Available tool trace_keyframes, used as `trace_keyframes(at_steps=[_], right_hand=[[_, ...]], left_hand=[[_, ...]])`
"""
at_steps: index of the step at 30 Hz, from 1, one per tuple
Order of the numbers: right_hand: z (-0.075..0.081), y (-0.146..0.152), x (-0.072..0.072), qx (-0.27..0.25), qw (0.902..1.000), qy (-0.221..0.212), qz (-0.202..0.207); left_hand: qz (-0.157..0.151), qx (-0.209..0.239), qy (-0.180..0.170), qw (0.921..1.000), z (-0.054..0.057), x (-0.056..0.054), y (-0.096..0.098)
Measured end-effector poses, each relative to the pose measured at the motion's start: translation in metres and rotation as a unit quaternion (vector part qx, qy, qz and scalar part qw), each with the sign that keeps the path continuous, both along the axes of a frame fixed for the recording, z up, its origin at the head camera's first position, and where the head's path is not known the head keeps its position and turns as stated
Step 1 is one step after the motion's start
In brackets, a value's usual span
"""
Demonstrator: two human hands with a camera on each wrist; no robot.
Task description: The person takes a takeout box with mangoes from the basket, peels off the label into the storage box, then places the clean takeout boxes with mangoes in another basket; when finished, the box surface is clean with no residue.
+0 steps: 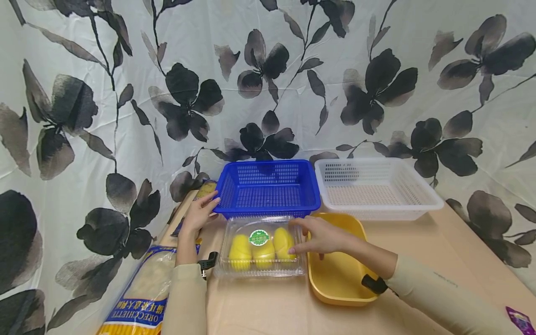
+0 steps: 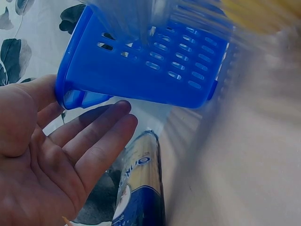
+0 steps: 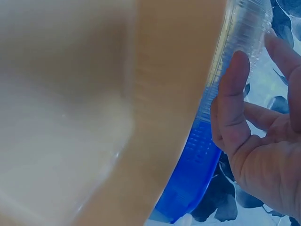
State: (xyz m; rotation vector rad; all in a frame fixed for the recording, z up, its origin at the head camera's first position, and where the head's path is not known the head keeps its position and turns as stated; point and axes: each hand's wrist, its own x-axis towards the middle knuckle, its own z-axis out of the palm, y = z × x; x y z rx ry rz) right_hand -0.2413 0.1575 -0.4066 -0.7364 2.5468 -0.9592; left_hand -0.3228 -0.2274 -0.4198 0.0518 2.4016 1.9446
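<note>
A clear plastic clamshell box (image 1: 261, 270) stands in front of the blue basket (image 1: 268, 209). Three yellow rounded things, perhaps fruit, lie inside it under a green and white label. My left hand (image 1: 200, 215) is at the basket's left rim; in the left wrist view its fingers stretch out loosely below the rim (image 2: 70, 96). My right hand (image 1: 324, 236) is at the box's right side, over the edge of a yellow tub (image 1: 335, 295). Its thumb and forefinger are spread, with fingertips at the box edge, as the right wrist view also shows.
A white basket (image 1: 377, 213) stands right of the blue one. On the left lie a bag of orecchiette pasta (image 1: 142, 298) and another pasta pack (image 1: 206, 189). A purple packet (image 1: 520, 321) lies at the far right. Floral cloth (image 1: 268, 116) hangs behind the table.
</note>
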Motion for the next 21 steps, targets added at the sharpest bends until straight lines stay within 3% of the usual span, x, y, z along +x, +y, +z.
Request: trace_keyframes(at_steps=[4,9,14,17,21], right_hand=[[0.0,-0.001,-0.002,0.009,0.9997,0.021,0.007],[0.0,0.0,-0.004,0.028,0.9989,0.035,0.011],[0.0,-0.001,-0.005,0.056,0.994,0.09,0.029],[0.001,-0.001,-0.007,0.065,0.9917,0.106,0.033],[0.004,-0.001,-0.01,0.053,0.9911,0.12,0.026]], left_hand=[[0.002,-0.003,0.002,1.0,-0.004,-0.005,-0.002],[0.01,-0.003,0.01,0.9999,-0.02,-0.017,-0.006],[0.014,-0.026,0.023,0.9993,-0.028,-0.021,-0.008],[0.021,-0.077,0.047,0.9957,-0.021,-0.017,-0.008],[0.053,-0.143,0.125,0.9805,0.003,-0.006,-0.005]])
